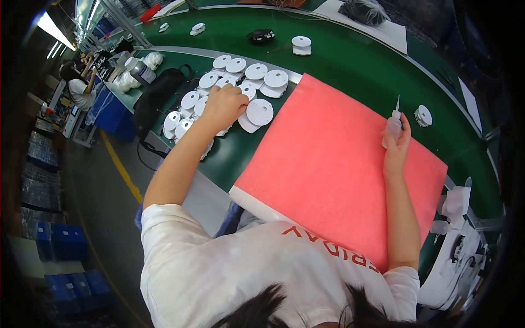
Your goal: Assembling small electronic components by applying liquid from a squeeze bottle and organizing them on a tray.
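At the left, my left hand point(224, 106) reaches into a cluster of white round plastic parts point(260, 112). Its fingers curl down and seem closed on one of those parts; the fingertips are partly hidden. Each part has a flat disc top over a wider base. My right hand point(397, 146) is wrapped round a small translucent squeeze bottle point(393, 129), whose thin needle tip points up. The bottle is over the right side of a pink-red mat point(328, 164), apart from the parts.
Beyond the mat runs a green belt point(350, 60) with a white part point(301, 45), a black device point(261, 36) and another white part point(423, 116). A black bag point(158, 98) and a grey bottle point(140, 71) stand at the left. A white tray point(451, 268) lies right.
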`<state>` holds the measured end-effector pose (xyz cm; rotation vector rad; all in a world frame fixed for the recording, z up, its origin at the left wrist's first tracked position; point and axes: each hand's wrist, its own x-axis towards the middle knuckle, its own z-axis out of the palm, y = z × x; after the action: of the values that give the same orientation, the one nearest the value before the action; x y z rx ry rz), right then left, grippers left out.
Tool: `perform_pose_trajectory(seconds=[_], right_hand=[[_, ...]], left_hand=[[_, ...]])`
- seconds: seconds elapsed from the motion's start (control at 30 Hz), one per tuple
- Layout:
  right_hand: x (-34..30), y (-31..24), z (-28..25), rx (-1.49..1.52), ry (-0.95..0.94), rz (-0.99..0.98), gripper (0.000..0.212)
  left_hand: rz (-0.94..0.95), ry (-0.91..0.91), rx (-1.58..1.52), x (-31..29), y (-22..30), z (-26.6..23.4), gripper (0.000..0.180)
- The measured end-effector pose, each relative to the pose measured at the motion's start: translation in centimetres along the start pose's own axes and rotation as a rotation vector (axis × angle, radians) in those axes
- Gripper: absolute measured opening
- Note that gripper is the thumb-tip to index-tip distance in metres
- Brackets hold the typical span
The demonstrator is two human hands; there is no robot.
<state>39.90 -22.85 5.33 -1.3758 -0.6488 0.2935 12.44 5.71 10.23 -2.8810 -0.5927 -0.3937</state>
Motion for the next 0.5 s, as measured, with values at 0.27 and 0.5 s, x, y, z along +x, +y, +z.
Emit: perform_pose_trajectory(seconds=[0.27,0.5], right_hand=[[0.0,-0.3,0.2,-0.024,0.002,0.023,0.056],[0.0,-0.5,0.7,0.049,0.032,-0.009,0.054]], left_hand=[[0.345,-0.098,0.303,1.7,-1.1,-0.3,0.003],[0.284,-0.127,0.362,1.5,-0.4,-0.3,0.002]])
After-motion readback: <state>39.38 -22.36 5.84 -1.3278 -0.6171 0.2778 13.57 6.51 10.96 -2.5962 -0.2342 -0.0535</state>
